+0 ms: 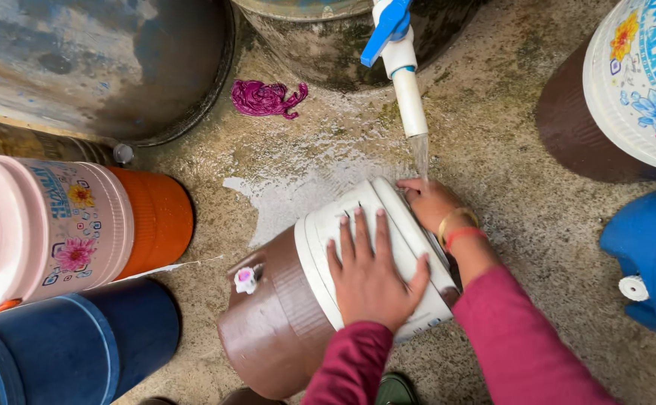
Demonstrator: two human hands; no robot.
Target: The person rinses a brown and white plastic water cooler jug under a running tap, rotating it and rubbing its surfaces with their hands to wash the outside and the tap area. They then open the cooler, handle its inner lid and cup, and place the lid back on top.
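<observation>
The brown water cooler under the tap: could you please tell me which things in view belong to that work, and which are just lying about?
In hand:
- brown water cooler, tilted
- its white lid
- left hand, flat on the lid
- right hand, at the lid's edge
- tap pipe, running

Lying about:
- magenta rag
- orange cooler
- blue coolers

The brown jug (283, 322) with a white top is tipped over, under the left hand (369, 277) and touching the right hand (429, 202).
</observation>
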